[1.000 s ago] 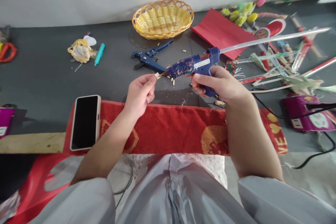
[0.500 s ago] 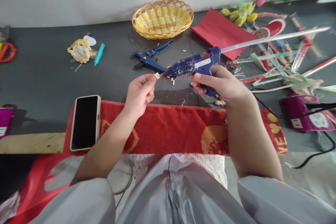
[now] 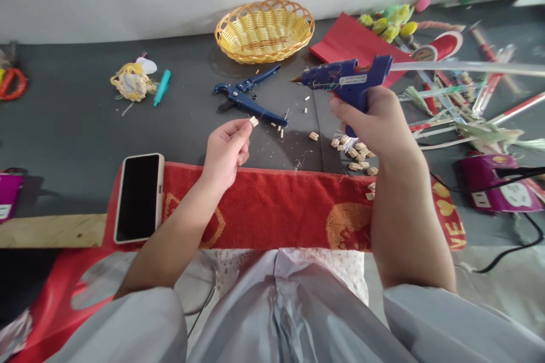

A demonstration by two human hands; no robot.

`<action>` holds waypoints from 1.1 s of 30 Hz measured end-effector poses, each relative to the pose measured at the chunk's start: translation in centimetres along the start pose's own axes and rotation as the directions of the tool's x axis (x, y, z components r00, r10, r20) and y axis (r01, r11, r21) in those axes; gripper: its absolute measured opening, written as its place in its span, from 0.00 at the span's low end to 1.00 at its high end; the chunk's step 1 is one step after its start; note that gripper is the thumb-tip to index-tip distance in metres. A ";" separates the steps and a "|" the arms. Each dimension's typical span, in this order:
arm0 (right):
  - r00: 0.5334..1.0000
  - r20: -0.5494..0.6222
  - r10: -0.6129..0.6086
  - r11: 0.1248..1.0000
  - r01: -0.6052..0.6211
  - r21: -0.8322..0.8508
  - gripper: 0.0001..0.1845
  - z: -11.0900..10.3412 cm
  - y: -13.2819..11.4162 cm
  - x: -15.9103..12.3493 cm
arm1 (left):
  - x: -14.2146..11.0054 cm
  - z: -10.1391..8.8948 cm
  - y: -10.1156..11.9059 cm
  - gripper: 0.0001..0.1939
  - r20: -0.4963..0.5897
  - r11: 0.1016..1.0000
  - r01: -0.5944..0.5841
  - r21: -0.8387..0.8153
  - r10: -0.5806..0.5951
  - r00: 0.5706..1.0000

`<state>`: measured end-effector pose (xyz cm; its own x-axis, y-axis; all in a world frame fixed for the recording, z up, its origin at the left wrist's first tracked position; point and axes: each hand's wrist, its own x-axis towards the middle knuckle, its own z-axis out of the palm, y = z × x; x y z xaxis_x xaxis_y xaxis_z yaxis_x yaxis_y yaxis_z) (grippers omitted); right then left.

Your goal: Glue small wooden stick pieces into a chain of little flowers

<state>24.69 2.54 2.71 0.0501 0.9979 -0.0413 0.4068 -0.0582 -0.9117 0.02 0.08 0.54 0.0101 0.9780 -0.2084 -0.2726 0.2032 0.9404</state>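
Note:
Between thumb and fingertips, my left hand (image 3: 227,150) pinches a small pale wooden piece (image 3: 254,121). My right hand (image 3: 374,119) is wrapped round the handle of a blue glue gun (image 3: 355,79), whose nozzle points left, apart from the piece. A long clear glue stick (image 3: 451,67) sticks out of the gun's back. Beneath the right hand lies a cluster of small pale pieces (image 3: 360,150), and a single similar piece (image 3: 314,136) sits left of them. A blue hand cutter (image 3: 251,103) rests behind the left hand, with tiny cut bits near its tip.
A yellow wicker basket (image 3: 264,34) stands at the back. Red paper (image 3: 357,39), a red ribbon spool (image 3: 443,45) and tangled craft sticks crowd the right, beside a purple power block (image 3: 498,181) with cords. A phone (image 3: 139,198) lies on a red towel (image 3: 272,204) along the front edge.
My right hand has drawn the glue gun up and to the right, away from the small wooden piece, uncovering the cluster below. The left hand has stayed in place, still pinching the piece.

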 end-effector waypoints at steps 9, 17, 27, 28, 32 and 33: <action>0.981 -0.096 -0.170 0.715 0.056 -0.697 0.22 -1.1 0.9 0.5 | 0.1 -0.1 -0.2 0.10 -0.006 0.999 -0.006 0.033 0.006 1.000; 0.991 0.092 -0.096 0.617 0.132 -0.776 0.25 -2.1 2.1 0.7 | 0.1 -0.2 -0.2 0.10 -0.009 0.999 -0.016 0.044 0.017 1.000; 0.981 0.053 -0.188 0.579 0.154 -0.800 0.24 -1.2 1.2 -0.1 | 0.2 -0.1 -0.3 0.10 -0.012 0.998 0.010 0.055 -0.009 1.000; 0.972 0.078 -0.220 0.601 0.198 -0.774 0.22 -0.7 0.9 -0.2 | 0.2 -0.1 -0.3 0.11 -0.014 0.998 0.015 0.055 -0.014 1.000; 0.931 0.198 -0.306 0.645 0.356 -0.676 0.17 2.0 0.5 -0.2 | 0.1 0.1 -0.2 0.10 -0.017 0.999 0.012 0.050 -0.011 1.000; 0.924 0.204 -0.324 0.642 0.373 -0.670 0.17 2.7 0.5 -0.2 | 0.1 0.1 -0.2 0.10 -0.016 0.999 0.008 0.047 -0.007 1.000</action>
<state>22.45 2.43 1.16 -0.2716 0.9466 0.1739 0.8910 0.3156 -0.3264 0.16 0.15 0.33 -0.0036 0.9756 -0.2194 -0.2272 0.2129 0.9503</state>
